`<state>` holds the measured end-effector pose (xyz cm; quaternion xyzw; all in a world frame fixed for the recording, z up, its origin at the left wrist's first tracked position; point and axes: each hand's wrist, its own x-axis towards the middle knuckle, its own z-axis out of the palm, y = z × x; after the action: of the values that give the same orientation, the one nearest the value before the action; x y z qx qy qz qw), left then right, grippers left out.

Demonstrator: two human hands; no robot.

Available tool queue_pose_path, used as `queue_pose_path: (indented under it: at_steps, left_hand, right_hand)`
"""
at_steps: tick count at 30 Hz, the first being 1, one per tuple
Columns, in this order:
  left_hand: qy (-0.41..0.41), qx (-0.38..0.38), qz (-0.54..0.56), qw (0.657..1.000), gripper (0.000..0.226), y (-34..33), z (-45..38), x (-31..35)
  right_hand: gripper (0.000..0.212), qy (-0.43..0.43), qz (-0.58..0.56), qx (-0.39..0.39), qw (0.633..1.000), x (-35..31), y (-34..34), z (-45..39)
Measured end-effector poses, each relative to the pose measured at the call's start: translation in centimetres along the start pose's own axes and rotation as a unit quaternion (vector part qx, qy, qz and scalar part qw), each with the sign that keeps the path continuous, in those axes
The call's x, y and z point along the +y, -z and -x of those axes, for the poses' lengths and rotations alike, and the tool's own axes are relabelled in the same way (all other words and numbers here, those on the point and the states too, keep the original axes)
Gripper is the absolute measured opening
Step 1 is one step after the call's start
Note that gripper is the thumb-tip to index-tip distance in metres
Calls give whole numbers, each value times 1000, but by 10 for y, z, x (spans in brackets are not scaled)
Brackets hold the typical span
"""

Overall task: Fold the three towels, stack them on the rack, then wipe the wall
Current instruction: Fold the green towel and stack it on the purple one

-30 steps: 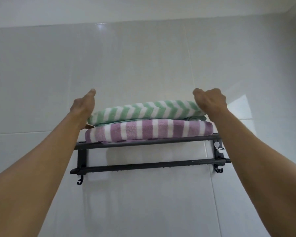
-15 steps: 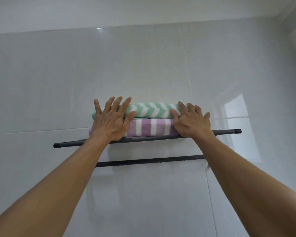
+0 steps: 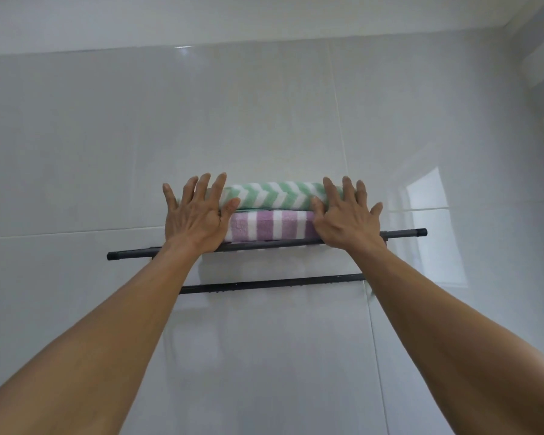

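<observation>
Two folded towels lie stacked on the black wall rack (image 3: 402, 232): a green chevron towel (image 3: 274, 194) on top of a purple striped towel (image 3: 270, 225). The left hand (image 3: 195, 215) and right hand (image 3: 347, 215) press flat against the stack's front ends, each grip spread with straight fingers, hiding both ends of the towels. A third towel cannot be made out. The forearms cover the rack's brackets and part of its lower bar, against the glossy tiled wall (image 3: 264, 105).
</observation>
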<state>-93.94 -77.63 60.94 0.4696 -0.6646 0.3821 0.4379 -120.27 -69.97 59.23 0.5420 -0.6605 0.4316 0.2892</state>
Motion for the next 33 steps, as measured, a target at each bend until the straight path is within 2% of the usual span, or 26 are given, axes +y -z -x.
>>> queue_pose_path:
  at_steps: [8, 15, 23, 33]
  left_hand:
    - [13, -19, 36, 999, 70, 45, 49, -8]
    - [25, -60, 68, 996, 66, 101, 136, -39]
    - [76, -179, 77, 978, 66, 145, 248, -75]
    - [138, -246, 26, 959, 64, 208, 353, -83]
  right_hand:
    - [57, 0, -34, -5, 999, -30, 33, 47]
    - [50, 1, -102, -40, 994, -83, 57, 139]
    - [53, -9, -145, -157, 977, -127, 59, 247]
    - [51, 35, -215, -301, 928, -139, 37, 338]
